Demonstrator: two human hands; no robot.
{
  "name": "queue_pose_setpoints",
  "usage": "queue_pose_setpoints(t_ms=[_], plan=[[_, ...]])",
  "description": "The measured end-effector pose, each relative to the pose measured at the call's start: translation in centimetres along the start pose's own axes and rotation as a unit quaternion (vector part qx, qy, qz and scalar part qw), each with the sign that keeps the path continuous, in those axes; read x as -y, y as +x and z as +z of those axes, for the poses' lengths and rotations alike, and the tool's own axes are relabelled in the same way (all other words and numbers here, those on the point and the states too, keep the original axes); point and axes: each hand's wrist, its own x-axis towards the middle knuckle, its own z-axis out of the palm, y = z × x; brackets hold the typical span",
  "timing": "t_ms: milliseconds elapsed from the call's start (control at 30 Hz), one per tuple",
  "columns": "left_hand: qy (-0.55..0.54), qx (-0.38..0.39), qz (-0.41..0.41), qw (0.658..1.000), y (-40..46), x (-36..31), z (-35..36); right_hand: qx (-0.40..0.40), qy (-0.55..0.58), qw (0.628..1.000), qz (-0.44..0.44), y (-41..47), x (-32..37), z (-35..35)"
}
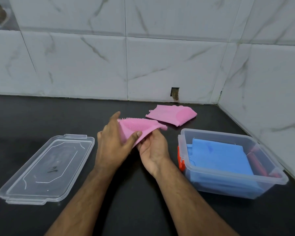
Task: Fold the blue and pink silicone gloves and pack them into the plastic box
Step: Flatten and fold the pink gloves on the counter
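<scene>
A pink silicone glove with its bristles facing up is held above the black counter by both my hands. My left hand pinches its near edge between thumb and fingers. My right hand grips it from below on the right. A second pink glove lies folded flat on the counter farther back. Folded blue gloves lie inside the clear plastic box at the right, which has an orange latch.
The box's clear lid lies upside down on the black counter to the left. White marbled tile walls close off the back and right side, meeting in a corner behind the box.
</scene>
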Motion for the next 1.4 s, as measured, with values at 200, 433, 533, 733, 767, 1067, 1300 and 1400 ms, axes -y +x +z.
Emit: queue_pose_setpoints(t_ms=[200,433,533,733,767,1067,1300,1400], plan=[[-0.064,-0.001,0.075,0.995,0.2,-0.1,-0.3,0.006,0.104,0.994,-0.04,0.8,0.4,-0.2],[-0.394,0.068,-0.087,0.913,0.4,-1.8,-1.0,0.094,0.046,0.991,0.077,0.4,0.6,-0.8],[-0.387,0.0,-0.211,0.898,0.8,-1.0,-1.5,0.083,0.031,0.99,0.11,0.1,0.7,-0.5],[-0.485,0.19,-0.326,0.789,1.2,0.1,-1.2,0.075,-0.065,0.988,0.121,-0.4,0.3,-0.1],[-0.558,0.196,-0.315,0.742,1.4,0.0,-1.4,0.083,-0.078,0.988,0.108,-0.5,0.2,-0.1],[-0.244,0.022,-0.295,0.923,1.7,1.2,-1.2,-0.109,-0.633,0.745,-0.179,-0.2,-1.0,-0.7],[-0.155,0.116,-0.218,0.957,0.3,0.2,-1.3,-0.113,-0.662,0.72,-0.173,-0.4,1.0,-2.8],[-0.179,0.148,-0.214,0.949,-0.3,-0.3,-1.6,-0.149,-0.668,0.707,-0.177,-0.6,2.0,-3.6]])
